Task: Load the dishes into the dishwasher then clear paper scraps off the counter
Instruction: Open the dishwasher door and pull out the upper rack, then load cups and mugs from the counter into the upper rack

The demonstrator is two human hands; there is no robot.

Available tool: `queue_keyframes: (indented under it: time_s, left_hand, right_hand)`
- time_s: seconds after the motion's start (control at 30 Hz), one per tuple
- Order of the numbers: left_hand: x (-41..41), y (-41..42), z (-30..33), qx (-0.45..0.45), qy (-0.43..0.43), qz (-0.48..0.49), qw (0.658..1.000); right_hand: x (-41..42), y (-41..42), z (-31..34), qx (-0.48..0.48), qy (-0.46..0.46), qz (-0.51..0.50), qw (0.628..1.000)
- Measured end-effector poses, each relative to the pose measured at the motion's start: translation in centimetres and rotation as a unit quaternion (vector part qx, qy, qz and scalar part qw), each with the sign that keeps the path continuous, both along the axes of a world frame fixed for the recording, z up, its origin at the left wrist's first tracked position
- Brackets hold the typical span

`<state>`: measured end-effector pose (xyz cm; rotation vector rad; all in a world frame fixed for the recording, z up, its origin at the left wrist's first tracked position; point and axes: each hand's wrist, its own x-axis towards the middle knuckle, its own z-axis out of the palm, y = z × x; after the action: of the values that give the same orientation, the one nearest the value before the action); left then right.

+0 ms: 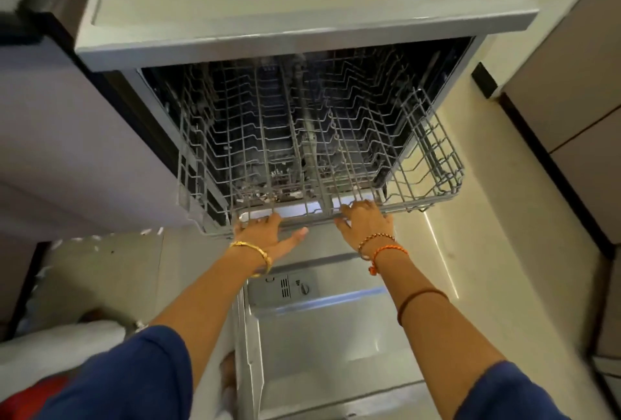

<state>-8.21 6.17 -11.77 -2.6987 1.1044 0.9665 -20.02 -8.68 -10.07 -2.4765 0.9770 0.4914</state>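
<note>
Both arms reached straight forward, bare below blue sleeves pushed up near the elbows. The left hand (265, 235) gripped the front edge of the rack (319, 137), fingers curled over the wire, thumb stretched out to the right below it. The right hand (364, 221) lay on the same edge, just beside, fingers hooked over the wire, back of the hand up. Bracelets circled both wrists, and a thin band the right forearm.
</note>
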Motion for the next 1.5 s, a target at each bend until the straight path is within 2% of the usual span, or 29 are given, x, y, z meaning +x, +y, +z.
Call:
queue_keyframes:
  time_s: [0.17,0.3,0.47,0.73,0.97,1.1,1.17,1.23,1.37,1.43,1.5]
  left_hand:
    - [-2.9,0.5,0.4,0.010,0.029,0.016,0.999]
    - [-3.8,2.9,-0.4,-0.023,-0.007,0.014,1.000]
    - [-5.3,2.9,-0.2,-0.032,0.045,0.021,0.998]
    - [-7.4,5.7,-0.6,-0.020,0.037,0.019,0.999]
    - [-7.5,6.2,0.7,-0.003,0.081,-0.031,0.996]
    - [-8.4,7.6,3.3,0.004,0.147,-0.028,0.989]
    - [-7.9,8.0,5.0,0.014,0.145,-0.051,0.988]
    - [-6.4,8.8,7.0,-0.011,0.130,-0.051,0.990]
    - [-1.7,12.1,8.8,-0.165,0.046,0.032,0.985]
    - [1.1,14.1,9.6,-0.236,0.002,0.108,0.966]
    - [4.0,15.7,10.5,-0.280,-0.031,0.158,0.946]
  right_hand:
    - [-2.1,0.2,0.6,0.007,0.052,0.023,0.998]
    - [-3.7,2.6,0.2,0.010,0.026,0.030,0.999]
    - [-5.3,2.7,0.7,-0.009,0.062,0.054,0.997]
    - [-7.6,5.6,-0.3,-0.007,0.073,0.048,0.996]
    - [-8.9,5.9,-0.1,0.031,0.077,0.043,0.996]
    - [-10.3,8.0,1.6,0.061,0.055,0.009,0.997]
    - [-9.7,8.7,2.2,0.077,0.011,-0.036,0.996]
    - [-7.9,9.4,2.7,0.118,-0.081,-0.127,0.981]
    - [-3.1,12.1,4.2,0.183,-0.303,-0.285,0.891]
    - [-0.1,14.5,5.2,0.209,-0.371,-0.305,0.852]
    - [3.2,17.0,5.9,0.235,-0.412,-0.299,0.828]
